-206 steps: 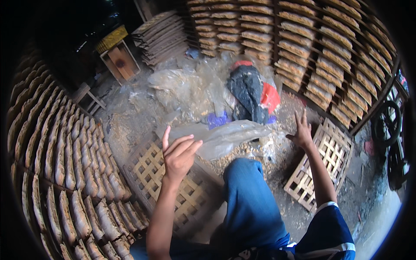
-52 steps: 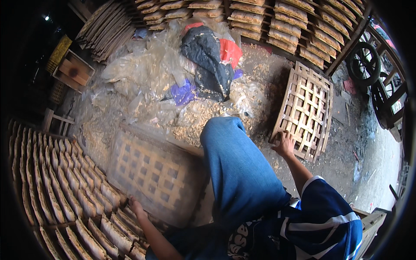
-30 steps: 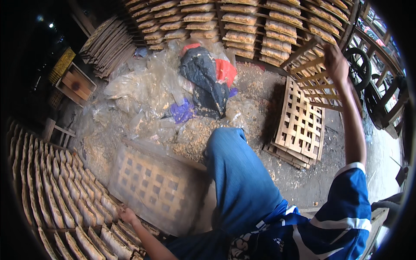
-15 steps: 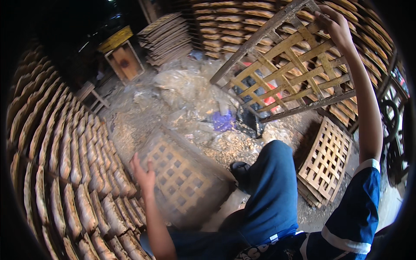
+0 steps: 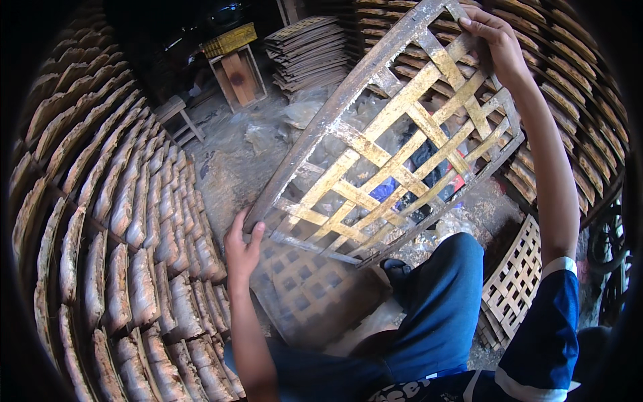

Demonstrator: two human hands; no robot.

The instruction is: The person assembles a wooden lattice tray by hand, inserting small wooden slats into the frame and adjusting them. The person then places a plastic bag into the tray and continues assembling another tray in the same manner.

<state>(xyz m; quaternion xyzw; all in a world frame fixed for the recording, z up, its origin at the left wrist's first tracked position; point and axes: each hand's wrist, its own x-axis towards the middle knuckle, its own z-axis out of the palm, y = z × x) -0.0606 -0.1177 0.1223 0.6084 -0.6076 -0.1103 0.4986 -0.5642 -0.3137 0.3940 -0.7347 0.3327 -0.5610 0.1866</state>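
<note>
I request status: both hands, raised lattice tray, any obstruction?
Right hand grips lattice tray by upper corner; left hand at lower corner. Tray tilted. Possible obstruction: bent knee below.

I'm in a rough workshop, by the look of it. Around the lattice tray (image 5: 380, 159) I hold, everything comes in batches: tiers of pale, coarse-edged layers (image 5: 140, 221) crowd its left, further racked rows (image 5: 562, 100) rise behind its right end, a tall stack of flat panels (image 5: 308, 53) stands beyond it, and a pile of woven panels (image 5: 516, 281) sits below its right. Past it, crumpled plastic (image 5: 301, 110) covers a grimy floor (image 5: 224, 177).
</note>
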